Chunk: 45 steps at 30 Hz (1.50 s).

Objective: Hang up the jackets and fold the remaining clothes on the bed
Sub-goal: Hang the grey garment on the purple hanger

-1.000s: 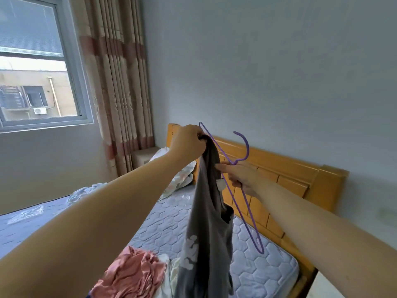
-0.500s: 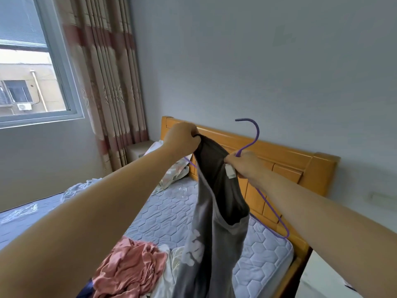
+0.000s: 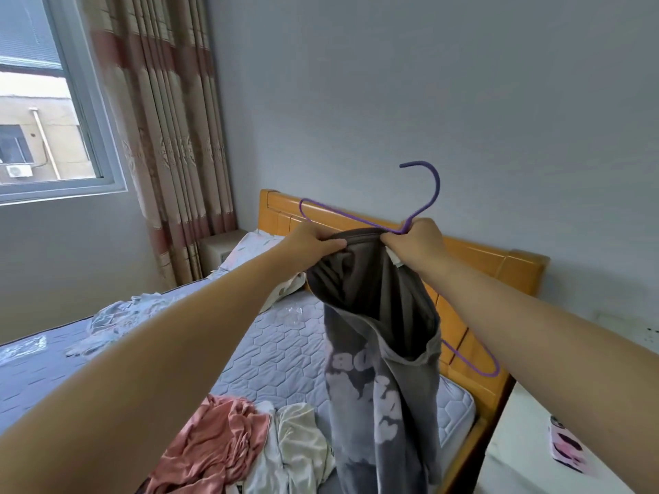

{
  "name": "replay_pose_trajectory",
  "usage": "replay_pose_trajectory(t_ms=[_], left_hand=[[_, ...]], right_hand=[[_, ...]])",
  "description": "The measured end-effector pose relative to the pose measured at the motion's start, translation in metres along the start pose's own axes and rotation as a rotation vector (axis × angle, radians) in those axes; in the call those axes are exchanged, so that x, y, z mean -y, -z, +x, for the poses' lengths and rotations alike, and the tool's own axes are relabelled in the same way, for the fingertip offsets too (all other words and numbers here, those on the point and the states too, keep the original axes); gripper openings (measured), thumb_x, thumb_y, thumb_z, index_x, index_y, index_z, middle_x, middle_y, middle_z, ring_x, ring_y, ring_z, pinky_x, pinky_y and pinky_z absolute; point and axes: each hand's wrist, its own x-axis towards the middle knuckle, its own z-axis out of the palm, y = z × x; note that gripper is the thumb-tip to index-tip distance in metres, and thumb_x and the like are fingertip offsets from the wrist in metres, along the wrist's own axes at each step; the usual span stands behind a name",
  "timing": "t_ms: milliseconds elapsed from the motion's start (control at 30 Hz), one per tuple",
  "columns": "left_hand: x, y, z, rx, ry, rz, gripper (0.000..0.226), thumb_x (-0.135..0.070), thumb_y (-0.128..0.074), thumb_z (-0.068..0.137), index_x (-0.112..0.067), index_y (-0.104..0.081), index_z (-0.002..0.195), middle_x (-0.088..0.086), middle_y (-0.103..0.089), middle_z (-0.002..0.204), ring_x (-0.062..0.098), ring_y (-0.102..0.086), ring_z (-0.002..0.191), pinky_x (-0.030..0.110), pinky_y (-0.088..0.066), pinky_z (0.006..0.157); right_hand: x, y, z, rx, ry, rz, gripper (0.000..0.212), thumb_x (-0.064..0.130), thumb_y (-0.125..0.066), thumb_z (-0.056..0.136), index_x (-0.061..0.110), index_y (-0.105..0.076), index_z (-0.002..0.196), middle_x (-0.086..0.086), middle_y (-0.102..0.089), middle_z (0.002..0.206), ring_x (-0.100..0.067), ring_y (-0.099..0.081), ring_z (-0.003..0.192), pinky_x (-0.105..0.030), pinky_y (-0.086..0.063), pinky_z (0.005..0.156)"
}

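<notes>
A dark grey garment (image 3: 378,351) with pale lettering hangs in the air over the bed, held up at its neck opening. My left hand (image 3: 310,242) pinches the left side of that opening. My right hand (image 3: 415,244) grips the other side together with the neck of a purple wire hanger (image 3: 433,194). The hanger's hook points up; its left shoulder pokes out above the collar, and its right end shows below the garment by the headboard. Crumpled on the mattress (image 3: 278,354) lie a pink garment (image 3: 217,447) and a white one (image 3: 303,443).
The wooden headboard (image 3: 499,269) runs along the grey wall. A pillow (image 3: 249,251) lies at the bed's head, clear plastic wrapping at the left. A white bedside surface (image 3: 527,440) at the right carries a phone (image 3: 567,445). Curtains and a window fill the left.
The hanger has swung from hanging down to lying across, hook up, with its left shoulder now out past the collar. Both hands came closer together at the neck opening.
</notes>
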Motion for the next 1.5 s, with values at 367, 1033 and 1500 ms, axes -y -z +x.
replay_pose_trajectory(t_ms=[367,1033,1500], left_hand=[[-0.001,-0.021,0.024,-0.079,0.162,0.508,0.015,-0.011,-0.053,0.091,-0.005,-0.063,0.081,0.008,-0.058,0.07,0.026,-0.063,0.067,0.027,-0.051,0.053],[0.027,-0.087,0.077,-0.135,0.229,0.443,0.017,-0.012,-0.044,0.093,-0.001,-0.05,0.082,0.005,-0.046,0.068,0.016,-0.043,0.057,0.025,-0.032,0.048],[-0.016,-0.135,0.086,-0.115,0.001,0.673,0.033,-0.036,-0.041,0.099,-0.009,-0.059,0.093,0.003,-0.052,0.071,0.025,-0.055,0.07,0.031,-0.042,0.059]], right_hand=[[-0.022,-0.002,-0.009,0.04,-0.059,-0.24,0.013,0.014,-0.067,0.078,0.011,-0.055,0.073,-0.003,-0.055,0.068,-0.02,-0.057,0.069,-0.025,-0.038,0.05],[-0.101,0.08,-0.022,-0.553,-0.244,-0.135,0.035,0.032,-0.037,0.1,0.015,-0.052,0.073,0.0,-0.054,0.069,-0.022,-0.057,0.072,-0.037,-0.048,0.068],[-0.121,0.122,-0.052,-0.597,-0.232,-0.314,0.034,0.032,-0.039,0.101,0.011,-0.057,0.08,0.002,-0.051,0.066,-0.014,-0.053,0.063,-0.022,-0.033,0.051]])
